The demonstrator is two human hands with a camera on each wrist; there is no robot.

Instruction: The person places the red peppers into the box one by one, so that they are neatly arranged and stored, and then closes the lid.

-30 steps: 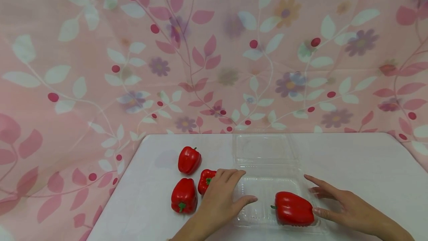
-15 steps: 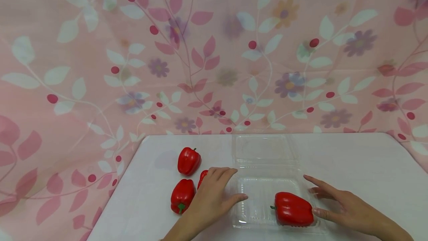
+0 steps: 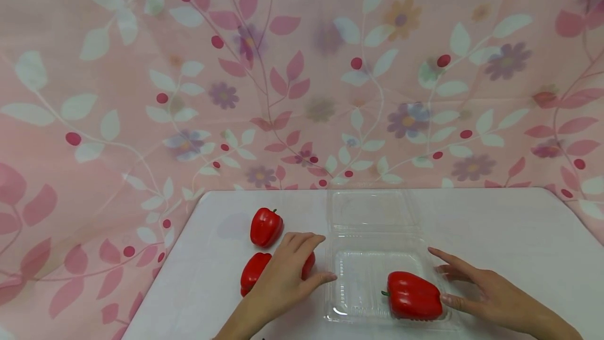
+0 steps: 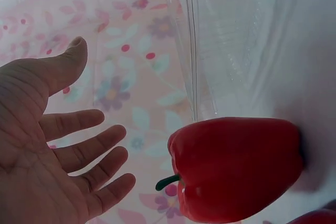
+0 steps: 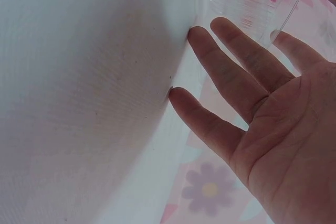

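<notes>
My left hand hovers over the red bell peppers left of the clear plastic container, its fingers spread and holding nothing. Under it one pepper shows only in part; in the left wrist view that pepper lies apart from the fingers, its green stem toward the hand. Another pepper is partly covered by the wrist. Inside the container's right side lies a red bell pepper. At the container's right edge is my right hand, fingers extended, thumb tip beside that pepper; in the right wrist view its fingertips reach the tabletop.
A further red bell pepper stands farther back on the white table. The container's lid lies folded back toward the far edge. A pink floral curtain hangs behind the table.
My left hand has moved left, away from the container and over the near peppers, covering more of them. My right hand and the pepper in the container have stayed put.
</notes>
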